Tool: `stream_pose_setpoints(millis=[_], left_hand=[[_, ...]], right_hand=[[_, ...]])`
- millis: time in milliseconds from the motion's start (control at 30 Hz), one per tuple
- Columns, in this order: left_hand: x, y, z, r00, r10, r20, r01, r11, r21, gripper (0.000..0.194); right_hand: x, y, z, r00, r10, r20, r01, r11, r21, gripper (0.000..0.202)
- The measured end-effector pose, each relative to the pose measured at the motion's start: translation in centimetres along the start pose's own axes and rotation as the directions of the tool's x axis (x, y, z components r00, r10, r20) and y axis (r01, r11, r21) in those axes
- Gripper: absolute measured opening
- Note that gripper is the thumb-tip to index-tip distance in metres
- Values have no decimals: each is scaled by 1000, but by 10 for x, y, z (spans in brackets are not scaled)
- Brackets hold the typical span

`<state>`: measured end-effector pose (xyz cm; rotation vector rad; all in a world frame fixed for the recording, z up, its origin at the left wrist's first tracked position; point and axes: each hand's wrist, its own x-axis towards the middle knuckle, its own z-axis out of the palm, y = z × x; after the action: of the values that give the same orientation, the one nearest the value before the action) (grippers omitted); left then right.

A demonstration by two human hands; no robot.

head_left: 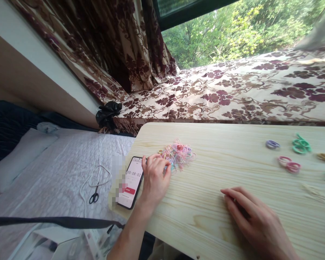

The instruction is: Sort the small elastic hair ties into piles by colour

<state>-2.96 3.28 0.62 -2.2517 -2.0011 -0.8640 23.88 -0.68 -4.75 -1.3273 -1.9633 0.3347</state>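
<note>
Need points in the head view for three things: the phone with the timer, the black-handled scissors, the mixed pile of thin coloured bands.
Black-framed phone showing a timer (132, 174): head view, on its screen.
Black-handled scissors (94, 198): head view, on the handle loops.
Tangled pile of thin pastel bands (180, 154): head view, middle of the pile.

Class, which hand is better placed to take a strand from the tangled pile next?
Probably the left hand: its fingers are already at the edge of the tangled pile, while the right hand is well away from it.
</note>
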Motion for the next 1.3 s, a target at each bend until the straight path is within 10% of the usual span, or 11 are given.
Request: stream_pose_setpoints(millis=[1300], left_hand=[[2,0,1,998,16,-57,-28,976,-217,22]], right_hand=[[10,-12,-8,998,-56,-9,55,998,-44,17]])
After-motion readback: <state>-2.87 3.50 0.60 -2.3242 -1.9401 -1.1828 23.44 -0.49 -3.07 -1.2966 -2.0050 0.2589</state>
